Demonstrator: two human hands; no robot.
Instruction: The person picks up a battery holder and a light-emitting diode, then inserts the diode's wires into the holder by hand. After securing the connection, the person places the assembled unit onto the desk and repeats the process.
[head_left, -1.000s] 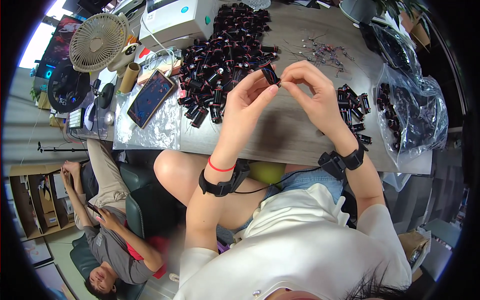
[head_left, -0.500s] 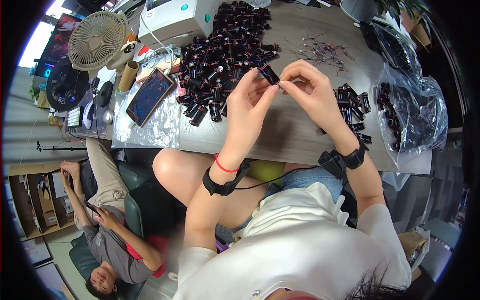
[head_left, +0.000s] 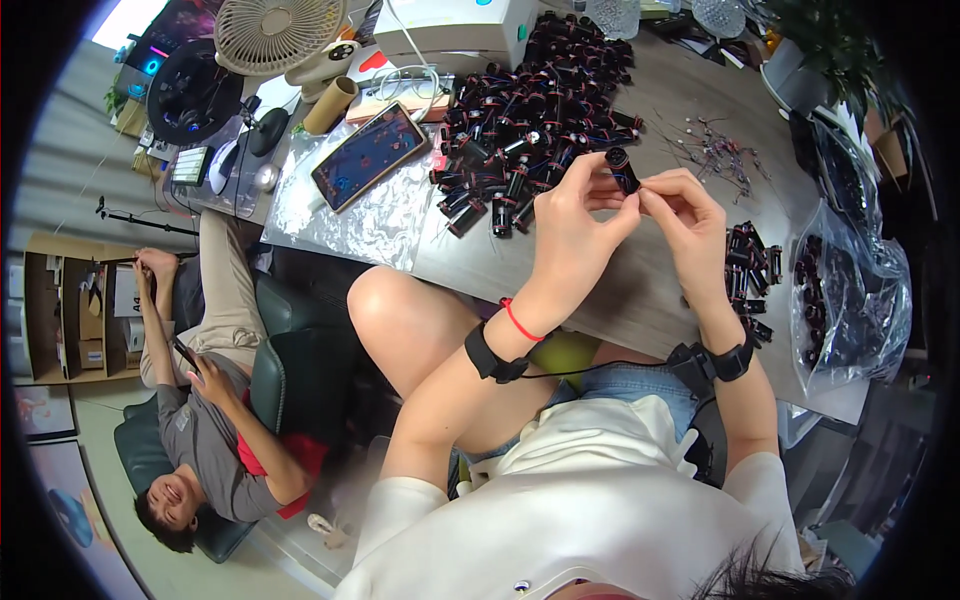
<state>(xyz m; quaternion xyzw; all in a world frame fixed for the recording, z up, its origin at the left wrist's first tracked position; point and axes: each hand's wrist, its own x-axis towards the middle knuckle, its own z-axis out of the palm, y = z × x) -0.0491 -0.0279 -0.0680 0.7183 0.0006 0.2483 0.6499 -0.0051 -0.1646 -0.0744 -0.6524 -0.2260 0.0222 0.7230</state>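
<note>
While Both Hands Meet, One Black Cylinder Tilts Between Them

As I watch from across the room, the person's left hand (head_left: 588, 215) grips a wired black cylinder (head_left: 621, 168) above the table (head_left: 672, 82), thumb and fingers clamped on its body. Its broad end leans up toward eleven o'clock and its lower end points toward five, a slant that seems meant to bring that lower end within easy reach of the right hand (head_left: 692, 212). There, thumb and forefinger are pinched together; whether a thin wire lies between them, I cannot tell. Holding the piece off the surface probably leaves both sets of fingers room to work.

At ten o'clock from the hands spreads a large heap of similar cylinders (head_left: 490, 140), near enough, I'd judge, for a short reach. A tangle of thin wires (head_left: 722, 158) lies at two o'clock, apart from the heap, perhaps so the two don't mix. At four o'clock sits a smaller group of cylinders (head_left: 748, 262), and just past it a clear plastic bag (head_left: 858, 300) with dark pieces inside. Over at nine o'clock, a smartphone (head_left: 370, 158) rests on a flat plastic sheet (head_left: 385, 225), its screen facing up, likely to be readable.
</note>
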